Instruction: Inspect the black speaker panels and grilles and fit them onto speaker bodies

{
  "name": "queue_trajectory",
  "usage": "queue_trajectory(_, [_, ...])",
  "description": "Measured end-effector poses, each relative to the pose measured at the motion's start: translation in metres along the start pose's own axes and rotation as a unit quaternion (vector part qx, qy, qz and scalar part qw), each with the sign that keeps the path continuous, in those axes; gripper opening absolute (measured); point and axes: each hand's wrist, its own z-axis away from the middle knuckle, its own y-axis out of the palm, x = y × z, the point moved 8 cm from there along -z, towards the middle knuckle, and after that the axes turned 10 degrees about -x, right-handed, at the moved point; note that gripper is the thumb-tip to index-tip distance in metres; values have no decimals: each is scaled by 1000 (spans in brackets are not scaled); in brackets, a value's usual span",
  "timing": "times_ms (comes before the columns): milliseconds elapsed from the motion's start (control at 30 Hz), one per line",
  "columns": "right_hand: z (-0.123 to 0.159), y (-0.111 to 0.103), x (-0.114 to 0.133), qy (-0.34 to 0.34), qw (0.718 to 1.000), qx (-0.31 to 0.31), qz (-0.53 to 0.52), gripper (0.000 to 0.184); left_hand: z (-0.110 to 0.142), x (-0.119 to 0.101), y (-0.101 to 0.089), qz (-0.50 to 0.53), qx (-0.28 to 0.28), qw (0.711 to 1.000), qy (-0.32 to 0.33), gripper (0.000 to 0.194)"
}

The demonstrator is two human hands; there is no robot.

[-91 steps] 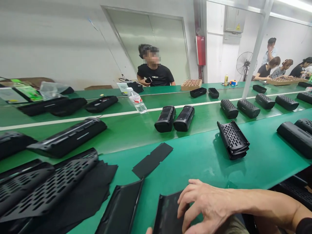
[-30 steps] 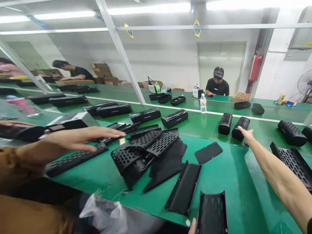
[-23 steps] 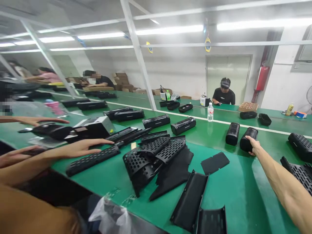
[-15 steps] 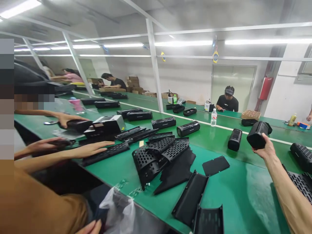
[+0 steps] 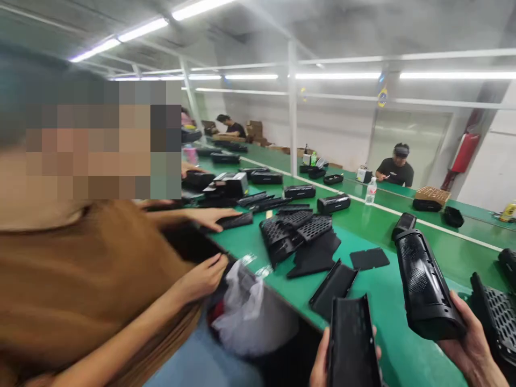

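Observation:
At the bottom centre my left hand point(image 5: 321, 359) grips a black curved plastic panel point(image 5: 353, 344), thumb along one edge and fingertips round the other. My right hand point(image 5: 470, 336) is closed round the lower end of a black speaker housing point(image 5: 425, 285) with glossy sides and perforated mesh patches, held tilted above the bench. Another curved black panel point(image 5: 332, 290) lies just beyond my left hand. A flat black sheet point(image 5: 370, 258) rests farther back. Slotted black grilles point(image 5: 298, 228) are piled on dark sheets point(image 5: 316, 255).
A co-worker in a brown top point(image 5: 116, 258) sits close on the left, one hand on a black part. Several black speaker housings point(image 5: 334, 203) line the green bench point(image 5: 403, 355). A water bottle point(image 5: 371, 191) stands behind them. Slotted panels point(image 5: 497, 317) lie at right.
My right hand has drawn the speaker housing nearer and turned it lengthwise. My left hand has come into view holding the curved panel. The view has swung left, showing more of the co-worker.

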Motion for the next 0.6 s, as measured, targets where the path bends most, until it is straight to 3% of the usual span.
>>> queue_trajectory(67, [12,-5,4,25,995,7,99,55,-6,8,3,31,-31,998,33,69])
queue_trajectory(200, [40,33,35,11,957,114,265,91,-30,28,8,53,-61,994,70,78])
queue_trajectory(367, [60,70,59,-120,856,165,474,103,-41,39,38,44,-2,991,125,91])
queue_trajectory(500, [58,75,55,-176,804,192,535,105,-41,39,59,27,43,988,147,92])
queue_trajectory(600, [57,77,50,-192,784,200,556,106,-44,35,58,29,27,983,179,92])
